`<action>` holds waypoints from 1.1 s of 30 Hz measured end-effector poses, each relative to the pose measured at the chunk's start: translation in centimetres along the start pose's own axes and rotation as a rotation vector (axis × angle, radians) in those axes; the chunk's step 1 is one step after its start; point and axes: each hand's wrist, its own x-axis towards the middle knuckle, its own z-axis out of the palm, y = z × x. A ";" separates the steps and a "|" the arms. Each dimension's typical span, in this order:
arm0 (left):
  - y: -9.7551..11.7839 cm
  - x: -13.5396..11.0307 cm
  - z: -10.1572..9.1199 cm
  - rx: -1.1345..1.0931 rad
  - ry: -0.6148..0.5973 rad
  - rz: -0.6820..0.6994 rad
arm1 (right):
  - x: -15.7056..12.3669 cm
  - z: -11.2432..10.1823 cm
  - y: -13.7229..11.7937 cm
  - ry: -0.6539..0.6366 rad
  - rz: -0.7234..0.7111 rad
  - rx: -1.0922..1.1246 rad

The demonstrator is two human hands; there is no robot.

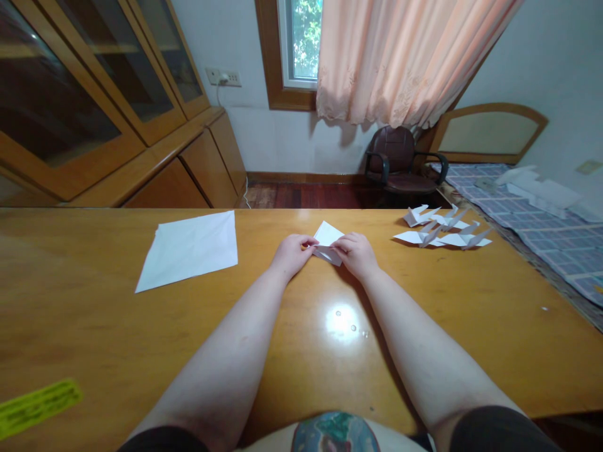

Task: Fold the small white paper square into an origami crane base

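Observation:
A small folded piece of white paper [329, 233] lies on the wooden table [301, 364] between my hands, in the middle of the head view. My left hand [293, 252] pinches its left side, thumb and fingers together. On the right side, my right hand [357, 252] grips the paper the same way. One flap is raised along a crease between the fingertips, and the fingers hide both ends of it. Several white paper cranes [426, 233] stand grouped at the table's far right. To the left lies a larger sheet of white paper [193, 251], flat and slightly creased.
Beyond the table's far edge stand a wooden cabinet [174, 169] at left and a brown office chair [398, 160]. At right, a bed [532, 207] with a checked cover adjoins the table. A yellow label [40, 407] appears at the lower left.

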 end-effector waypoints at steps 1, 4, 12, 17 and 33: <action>0.0 0.0 0.0 -0.003 -0.001 -0.002 | 0.0 0.0 0.0 0.001 0.000 0.004; -0.1 0.0 0.0 -0.015 -0.002 0.005 | 0.1 0.0 0.0 0.006 -0.007 0.006; -0.3 0.0 0.1 -0.031 0.020 -0.003 | 0.0 0.0 0.0 -0.008 0.000 0.026; -0.3 0.1 0.1 -0.038 0.046 -0.012 | 0.0 0.0 0.1 0.008 0.008 0.039; -0.5 0.3 0.1 -0.036 0.051 -0.088 | 0.1 0.1 0.1 -0.009 -0.004 0.059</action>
